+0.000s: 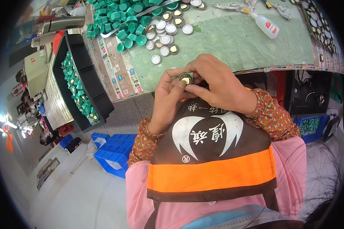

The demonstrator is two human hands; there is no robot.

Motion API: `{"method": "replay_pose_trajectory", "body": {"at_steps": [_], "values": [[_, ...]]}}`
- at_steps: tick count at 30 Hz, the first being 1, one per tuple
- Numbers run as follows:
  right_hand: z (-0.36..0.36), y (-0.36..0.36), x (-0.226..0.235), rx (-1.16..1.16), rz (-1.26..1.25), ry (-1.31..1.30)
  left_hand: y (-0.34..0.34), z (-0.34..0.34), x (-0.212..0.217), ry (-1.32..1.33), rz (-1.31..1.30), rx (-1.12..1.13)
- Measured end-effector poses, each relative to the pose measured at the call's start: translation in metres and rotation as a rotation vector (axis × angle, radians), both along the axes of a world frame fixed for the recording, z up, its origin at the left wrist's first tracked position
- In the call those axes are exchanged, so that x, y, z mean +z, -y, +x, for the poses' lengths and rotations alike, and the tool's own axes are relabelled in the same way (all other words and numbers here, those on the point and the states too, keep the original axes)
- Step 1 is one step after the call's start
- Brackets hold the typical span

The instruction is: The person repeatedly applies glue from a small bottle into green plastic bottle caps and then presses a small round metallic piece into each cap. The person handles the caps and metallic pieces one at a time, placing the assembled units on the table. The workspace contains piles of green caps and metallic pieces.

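The head view looks steeply down from the wearer's own head, facing over the chest toward the desk (233,49). A mask (233,222) crosses the lower edge and loose hair (322,214) shows at the lower right, both very near the lens. The apron (214,176) fills the lower middle, and the fingers (198,91) sit a little above centre, within arm's reach. The view is a wide fisheye: a black border rounds off the corners and the desk's edge curves. To the left it takes in the floor (84,183) and, much farther off, bright lights (2,117).
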State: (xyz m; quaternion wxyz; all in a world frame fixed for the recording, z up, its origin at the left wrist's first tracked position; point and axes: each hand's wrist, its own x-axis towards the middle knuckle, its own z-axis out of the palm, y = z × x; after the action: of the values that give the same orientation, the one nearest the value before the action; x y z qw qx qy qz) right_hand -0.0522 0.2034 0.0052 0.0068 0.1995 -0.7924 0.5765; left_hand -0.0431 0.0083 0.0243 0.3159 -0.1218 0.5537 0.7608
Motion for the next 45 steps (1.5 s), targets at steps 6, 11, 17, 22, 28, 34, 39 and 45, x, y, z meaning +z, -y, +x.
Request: {"method": "replay_pose_trajectory", "body": {"at_steps": [6,11,17,22,28,34,39,45], "values": [[0.004,-0.003,-0.007,-0.025,-0.053,0.217,-0.002,0.005,-0.005,-0.078,-0.056,0.006],[0.005,-0.003,-0.008,0.011,-0.242,0.601,-0.003,0.007,0.001,-0.081,-0.063,-0.025],[0.006,0.001,-0.016,0.027,-0.367,0.647,0.0,0.007,-0.01,-0.088,-0.088,-0.026],[-0.009,-0.015,-0.006,0.11,-0.5,0.988,0.0,0.006,-0.01,-0.026,-0.078,-0.014],[-0.002,-0.003,-0.018,0.048,-0.266,0.642,-0.005,0.006,-0.014,-0.088,-0.102,-0.045],[0.006,0.011,-0.026,-0.025,-0.283,0.597,0.004,0.01,-0.025,-0.129,-0.126,-0.046],[-0.005,0.004,-0.021,0.049,-0.34,0.526,0.008,-0.004,-0.005,-0.023,-0.115,0.045],[-0.032,-0.059,0.016,-0.344,0.023,0.099,0.111,-0.055,0.017,-0.417,-0.233,0.52]]}}
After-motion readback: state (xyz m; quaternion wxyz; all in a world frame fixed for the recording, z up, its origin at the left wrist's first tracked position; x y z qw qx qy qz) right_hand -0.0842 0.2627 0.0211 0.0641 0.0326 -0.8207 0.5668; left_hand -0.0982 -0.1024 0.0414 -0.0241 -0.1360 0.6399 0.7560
